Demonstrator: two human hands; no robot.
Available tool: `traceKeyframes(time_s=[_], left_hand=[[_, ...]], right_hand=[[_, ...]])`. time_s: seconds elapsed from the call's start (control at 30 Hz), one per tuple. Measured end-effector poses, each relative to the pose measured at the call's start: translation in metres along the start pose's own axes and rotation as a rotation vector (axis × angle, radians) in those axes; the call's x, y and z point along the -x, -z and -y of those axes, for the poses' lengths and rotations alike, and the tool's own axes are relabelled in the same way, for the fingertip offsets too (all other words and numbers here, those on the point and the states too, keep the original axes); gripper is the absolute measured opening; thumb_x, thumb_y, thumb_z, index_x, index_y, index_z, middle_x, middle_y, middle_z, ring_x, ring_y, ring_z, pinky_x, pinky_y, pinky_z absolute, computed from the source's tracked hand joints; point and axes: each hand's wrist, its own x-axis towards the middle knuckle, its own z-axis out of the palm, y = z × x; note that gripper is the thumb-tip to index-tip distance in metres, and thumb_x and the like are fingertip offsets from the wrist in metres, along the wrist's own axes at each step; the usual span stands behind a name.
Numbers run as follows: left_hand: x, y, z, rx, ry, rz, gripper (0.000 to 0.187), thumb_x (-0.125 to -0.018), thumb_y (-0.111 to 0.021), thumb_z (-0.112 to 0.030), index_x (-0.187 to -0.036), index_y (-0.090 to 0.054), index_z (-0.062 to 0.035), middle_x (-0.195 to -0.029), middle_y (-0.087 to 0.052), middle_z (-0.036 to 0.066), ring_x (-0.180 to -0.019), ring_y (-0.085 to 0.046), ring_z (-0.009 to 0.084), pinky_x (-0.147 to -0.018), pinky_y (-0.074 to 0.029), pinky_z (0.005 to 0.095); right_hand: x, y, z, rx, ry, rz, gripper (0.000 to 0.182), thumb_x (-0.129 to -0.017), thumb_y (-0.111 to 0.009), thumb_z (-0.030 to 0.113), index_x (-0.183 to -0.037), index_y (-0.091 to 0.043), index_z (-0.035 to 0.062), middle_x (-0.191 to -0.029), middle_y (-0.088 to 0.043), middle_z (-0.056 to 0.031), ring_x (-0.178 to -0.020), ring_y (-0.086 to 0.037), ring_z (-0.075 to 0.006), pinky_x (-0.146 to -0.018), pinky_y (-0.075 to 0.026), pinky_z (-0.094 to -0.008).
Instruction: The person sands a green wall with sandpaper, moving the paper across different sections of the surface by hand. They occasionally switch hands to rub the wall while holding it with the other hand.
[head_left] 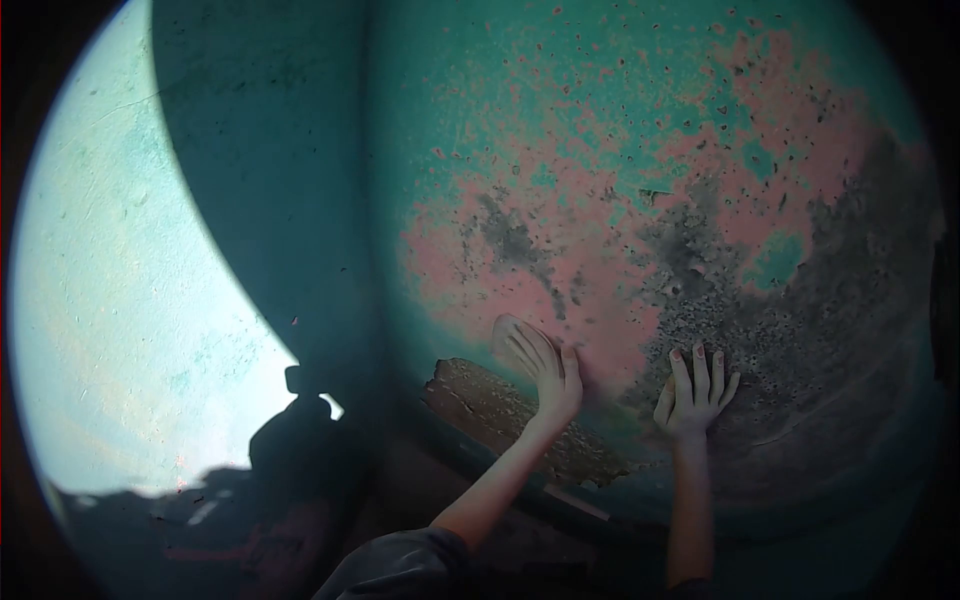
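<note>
I face a wall (600,150) of peeling green paint, with pink showing beneath and dark grey stains to the right. My left hand (548,375) lies flat against it, fingers together over a small pale flat pad (503,332) that sticks out past the fingertips; what the pad is I cannot tell. My right hand (695,395) rests on the wall a little to the right, fingers spread and holding nothing. Both forearms reach up from the bottom of the view.
A brown patch of broken-away plaster (490,405) sits just below and left of my left hand. The wall's left part (120,300) is sunlit, with my own shadow (300,440) cast across it. The lower edge is dark.
</note>
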Motion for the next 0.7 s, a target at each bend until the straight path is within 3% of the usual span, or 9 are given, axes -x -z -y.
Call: traceKeyframes(time_s=[0.1, 0.17, 0.23, 0.37, 0.43, 0.5, 0.57, 0.7], left_hand=[[-0.001, 0.008, -0.007, 0.007, -0.064, 0.065, 0.081, -0.106, -0.031, -0.045, -0.155, 0.009, 0.0047, -0.159, 0.014, 0.033, -0.147, 0.015, 0.0520, -0.117, 0.007, 0.0589], [-0.058, 0.033, -0.018, 0.029, -0.063, 0.035, 0.081, -0.106, -0.032, -0.045, -0.154, 0.008, 0.0063, -0.159, 0.012, 0.034, -0.147, 0.014, 0.0527, -0.116, 0.008, 0.0607], [-0.102, 0.051, -0.023, 0.270, -0.020, 0.021, 0.081, -0.105, -0.033, -0.045, -0.154, 0.005, 0.0076, -0.159, 0.010, 0.036, -0.146, 0.013, 0.0535, -0.115, 0.008, 0.0634], [-0.026, 0.023, -0.023, 0.021, -0.206, 0.037, 0.080, -0.106, -0.034, -0.044, -0.155, 0.002, 0.0075, -0.159, 0.007, 0.036, -0.147, 0.013, 0.0535, -0.115, 0.007, 0.0632], [0.008, 0.013, -0.004, -0.155, -0.288, 0.271, 0.079, -0.106, -0.034, -0.042, -0.155, 0.002, 0.0077, -0.159, 0.008, 0.036, -0.147, 0.012, 0.0531, -0.116, 0.006, 0.0613], [-0.035, 0.029, -0.027, -0.179, -0.324, 0.219, 0.074, -0.106, -0.034, -0.035, -0.155, 0.003, 0.0063, -0.161, 0.008, 0.031, -0.148, 0.011, 0.0512, -0.117, 0.004, 0.0607], [-0.090, 0.050, -0.061, -0.056, -0.307, 0.068, 0.079, -0.105, -0.035, -0.041, -0.154, 0.001, 0.0089, -0.159, 0.007, 0.036, -0.144, 0.011, 0.0600, -0.114, 0.003, 0.0673], [-0.063, 0.039, -0.061, -0.062, -0.351, 0.096, 0.076, -0.105, -0.035, -0.039, -0.154, -0.002, 0.0082, -0.159, 0.004, 0.036, -0.144, 0.009, 0.0604, -0.114, 0.004, 0.0672]], right_hand=[[0.003, -0.005, -0.005, -0.008, 0.004, 0.001, 0.037, -0.097, -0.047, 0.020, -0.129, -0.064, 0.0172, -0.144, -0.053, -0.0083, -0.141, -0.040, -0.0338, -0.120, -0.014, -0.0554], [0.008, -0.004, -0.005, -0.025, -0.017, 0.014, 0.040, -0.090, -0.052, 0.023, -0.127, -0.068, 0.0226, -0.143, -0.055, -0.0046, -0.139, -0.042, -0.0305, -0.120, -0.014, -0.0559], [0.007, -0.005, -0.005, -0.002, -0.030, 0.008, 0.040, -0.089, -0.053, 0.024, -0.127, -0.068, 0.0229, -0.142, -0.056, -0.0051, -0.138, -0.044, -0.0307, -0.120, -0.016, -0.0561], [0.008, -0.004, -0.001, 0.004, -0.066, 0.005, 0.041, -0.089, -0.053, 0.024, -0.127, -0.067, 0.0227, -0.142, -0.056, -0.0052, -0.137, -0.044, -0.0294, -0.119, -0.018, -0.0555], [0.009, -0.005, 0.000, 0.019, -0.100, -0.001, 0.042, -0.088, -0.053, 0.024, -0.127, -0.067, 0.0228, -0.141, -0.056, -0.0050, -0.137, -0.045, -0.0286, -0.119, -0.019, -0.0552], [0.010, -0.005, -0.001, 0.020, -0.094, 0.002, 0.043, -0.087, -0.054, 0.023, -0.128, -0.067, 0.0229, -0.141, -0.056, -0.0045, -0.135, -0.046, -0.0263, -0.119, -0.020, -0.0537], [0.010, -0.004, 0.000, 0.033, -0.111, 0.003, 0.043, -0.087, -0.054, 0.024, -0.128, -0.067, 0.0234, -0.140, -0.056, -0.0041, -0.134, -0.047, -0.0255, -0.118, -0.021, -0.0532], [0.005, 0.000, 0.004, 0.033, -0.127, 0.003, 0.044, -0.086, -0.055, 0.024, -0.129, -0.067, 0.0255, -0.140, -0.056, -0.0030, -0.133, -0.048, -0.0237, -0.117, -0.024, -0.0520]])
